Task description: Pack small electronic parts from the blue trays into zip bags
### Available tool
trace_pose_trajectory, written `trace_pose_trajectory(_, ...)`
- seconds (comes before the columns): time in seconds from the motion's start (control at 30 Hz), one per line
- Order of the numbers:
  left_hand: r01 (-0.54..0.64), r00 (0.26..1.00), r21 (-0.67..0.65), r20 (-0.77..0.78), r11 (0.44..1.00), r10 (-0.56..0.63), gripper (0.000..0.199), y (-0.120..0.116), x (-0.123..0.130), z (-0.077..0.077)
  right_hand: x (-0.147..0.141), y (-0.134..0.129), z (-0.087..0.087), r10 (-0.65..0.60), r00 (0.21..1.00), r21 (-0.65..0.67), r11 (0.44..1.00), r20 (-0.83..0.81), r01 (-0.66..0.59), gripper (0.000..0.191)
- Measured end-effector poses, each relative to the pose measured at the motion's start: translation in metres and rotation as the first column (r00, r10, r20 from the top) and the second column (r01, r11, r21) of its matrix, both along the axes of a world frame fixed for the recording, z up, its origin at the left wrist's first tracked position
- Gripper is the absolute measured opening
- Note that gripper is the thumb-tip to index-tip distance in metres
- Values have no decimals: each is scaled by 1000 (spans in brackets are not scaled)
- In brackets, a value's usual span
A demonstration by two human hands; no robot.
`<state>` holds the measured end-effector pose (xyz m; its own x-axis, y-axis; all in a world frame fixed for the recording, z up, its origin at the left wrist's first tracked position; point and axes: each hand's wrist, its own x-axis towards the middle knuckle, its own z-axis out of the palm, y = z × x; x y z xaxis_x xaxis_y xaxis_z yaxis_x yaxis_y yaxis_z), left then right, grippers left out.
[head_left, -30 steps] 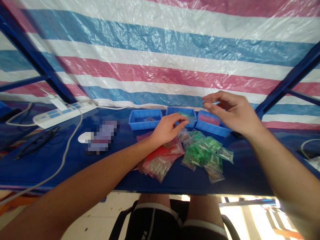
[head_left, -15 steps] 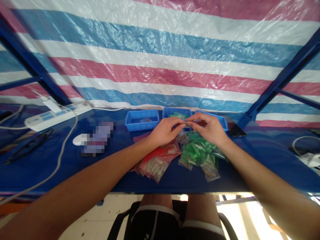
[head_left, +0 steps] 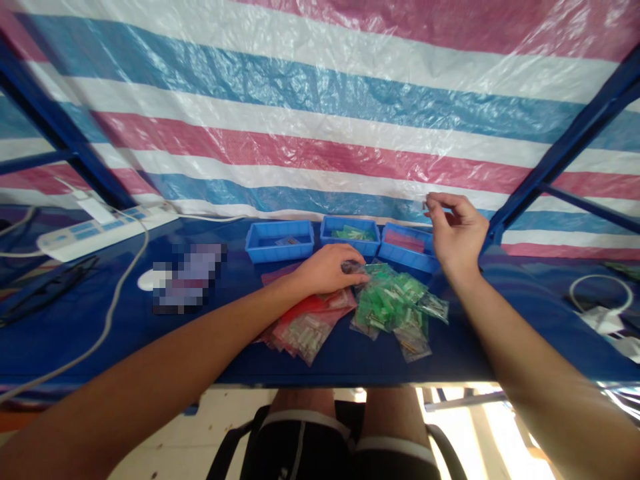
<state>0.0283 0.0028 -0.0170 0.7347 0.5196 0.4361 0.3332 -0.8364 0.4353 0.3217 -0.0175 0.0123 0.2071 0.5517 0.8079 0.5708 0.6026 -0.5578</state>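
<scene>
My hands had parted: my right hand point(head_left: 457, 230) had risen above the rightmost blue plastic tray point(head_left: 406, 261), thumb and forefinger pinched on a tiny pale part point(head_left: 424, 205). My left hand point(head_left: 330, 270) lay curled at a small clear packet point(head_left: 353, 267) atop the green-tinted zip bags point(head_left: 395, 300) on the counter point(head_left: 465, 360); I could not tell whether it gripped.
</scene>
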Motion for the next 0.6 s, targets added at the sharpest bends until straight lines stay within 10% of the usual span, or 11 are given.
trace_pose_trajectory(0.2,-57,998,-10,1,998,57,21,-2,-1,2,-30,2,10,-15,998,68,998,-66,19,19)
trace_pose_trajectory(0.43,-55,997,1,48,998,55,23,-1,-2,2,-116,21,40,261,955,7,964,141,-264,21)
trace_pose_trajectory(0.6,-191,980,92,68,977,185,36,0,-3,-8,-161,28,42,549,679,-371,834,488,-409,15)
